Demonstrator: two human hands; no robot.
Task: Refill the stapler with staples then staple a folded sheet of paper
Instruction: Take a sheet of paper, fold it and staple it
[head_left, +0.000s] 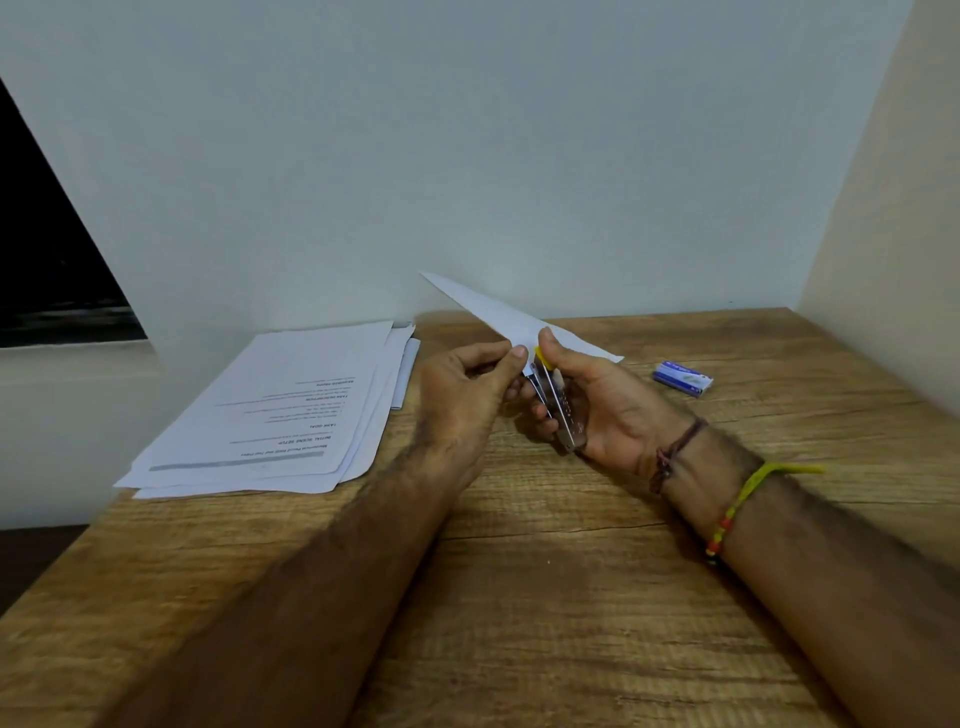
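My right hand (602, 410) grips a small clear stapler (558, 402) with a yellow tip, held above the wooden table (545, 571). The near corner of a folded white sheet of paper (498, 314) sits in the stapler's mouth, and the sheet slants up and away to the left. My left hand (462, 389) pinches the sheet's near edge between thumb and fingers, right beside the stapler's tip. A blue staple box (682, 378) lies on the table to the right of my hands.
A stack of printed white sheets (291, 415) lies at the table's back left, partly over the edge. A grey wall stands behind the table, a cream wall on the right.
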